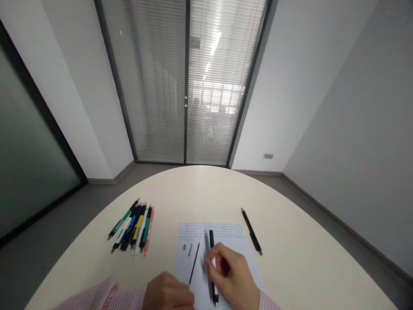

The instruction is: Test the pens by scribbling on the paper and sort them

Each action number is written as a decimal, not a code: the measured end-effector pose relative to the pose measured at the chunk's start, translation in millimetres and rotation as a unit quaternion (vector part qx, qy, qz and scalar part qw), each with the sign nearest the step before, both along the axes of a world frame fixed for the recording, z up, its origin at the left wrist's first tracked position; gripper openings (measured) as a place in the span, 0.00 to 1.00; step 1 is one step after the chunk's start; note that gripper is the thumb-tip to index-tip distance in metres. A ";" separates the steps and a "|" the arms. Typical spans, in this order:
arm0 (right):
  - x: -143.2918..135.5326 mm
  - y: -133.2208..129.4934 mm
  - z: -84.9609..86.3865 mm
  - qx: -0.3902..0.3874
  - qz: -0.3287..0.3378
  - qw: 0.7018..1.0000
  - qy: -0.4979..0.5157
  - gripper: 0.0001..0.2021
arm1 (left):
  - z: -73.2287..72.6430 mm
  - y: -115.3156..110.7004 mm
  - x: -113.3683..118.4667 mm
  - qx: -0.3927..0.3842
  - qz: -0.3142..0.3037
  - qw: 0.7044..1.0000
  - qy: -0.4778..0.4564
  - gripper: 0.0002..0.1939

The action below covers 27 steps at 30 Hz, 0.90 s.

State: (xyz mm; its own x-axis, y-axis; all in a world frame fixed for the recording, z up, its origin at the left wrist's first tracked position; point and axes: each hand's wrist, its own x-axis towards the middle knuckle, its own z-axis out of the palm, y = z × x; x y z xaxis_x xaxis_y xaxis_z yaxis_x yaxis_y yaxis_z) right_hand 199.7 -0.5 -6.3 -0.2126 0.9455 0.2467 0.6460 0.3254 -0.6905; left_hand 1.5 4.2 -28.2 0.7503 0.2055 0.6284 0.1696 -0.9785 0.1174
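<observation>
A sheet of paper (187, 297) with lines of writing at its top lies before me. Over it, my right hand (230, 271) has thumb and index finger pinched together; whatever is between them is too small or hidden. Beneath these fingers a black-and-white pen (211, 237) lies lengthwise, partly covered by the hand. Left of that pen are a thin dark ink refill (195, 261), a small spring (190, 249) and a tiny dark pen part (184, 247). Near the refill's lower end, my left hand (169, 292) is curled at the bottom edge, its fingertips hidden.
A bunch of several pens (134, 226) in various colours lies on the left of the round cream table (200, 193). One black pen (251, 231) rests to the right of the paper. Beyond the table stands a glass partition with blinds (161, 107).
</observation>
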 end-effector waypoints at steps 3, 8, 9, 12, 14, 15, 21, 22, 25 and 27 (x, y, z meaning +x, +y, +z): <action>2.3 -0.4 -2.4 0.014 -0.001 0.997 0.080 0.04 | 25.6 7.4 0.5 -0.001 0.113 0.993 -0.027 0.20; 3.2 0.2 -3.8 0.039 -0.028 0.983 0.178 0.06 | 32.8 19.0 -6.4 0.102 0.093 0.988 0.062 0.11; 3.1 0.6 -3.0 0.044 -0.036 0.980 0.192 0.06 | 30.4 19.6 -6.5 0.110 0.078 0.989 0.067 0.11; 3.0 2.2 -0.4 0.049 -0.055 0.971 0.229 0.07 | 24.4 17.2 -4.5 0.123 0.048 0.988 0.075 0.14; 3.3 3.0 -0.2 0.044 -0.063 0.967 0.243 0.08 | 23.5 14.9 -3.4 0.120 0.042 0.989 0.075 0.16; 3.6 3.1 -0.7 0.041 -0.066 0.966 0.246 0.09 | 23.8 14.3 -3.2 0.120 0.038 0.989 0.074 0.17; 6.0 3.2 -6.2 0.041 -0.062 0.967 0.245 0.16 | 27.8 16.0 -2.8 0.130 0.008 0.987 0.093 0.15; 6.6 3.3 -6.9 0.042 -0.060 0.968 0.241 0.18 | 28.6 15.4 -2.2 0.128 0.006 0.987 0.094 0.15; 8.3 3.9 -7.8 0.055 -0.053 0.972 0.223 0.19 | 31.1 11.0 -1.6 0.108 -0.005 0.992 0.066 0.15; 8.7 4.0 -7.2 0.066 -0.046 0.975 0.206 0.17 | 33.1 8.1 -3.2 0.060 -0.018 0.998 0.006 0.14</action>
State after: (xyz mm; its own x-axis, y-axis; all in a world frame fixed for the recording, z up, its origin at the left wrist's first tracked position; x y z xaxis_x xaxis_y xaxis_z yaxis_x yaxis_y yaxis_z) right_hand 208.3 3.4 -13.4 0.0143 0.9103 0.4137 0.3531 0.3825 -0.8538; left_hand -1.7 12.2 4.9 0.7633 0.1024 0.6378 0.1344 -0.9909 -0.0018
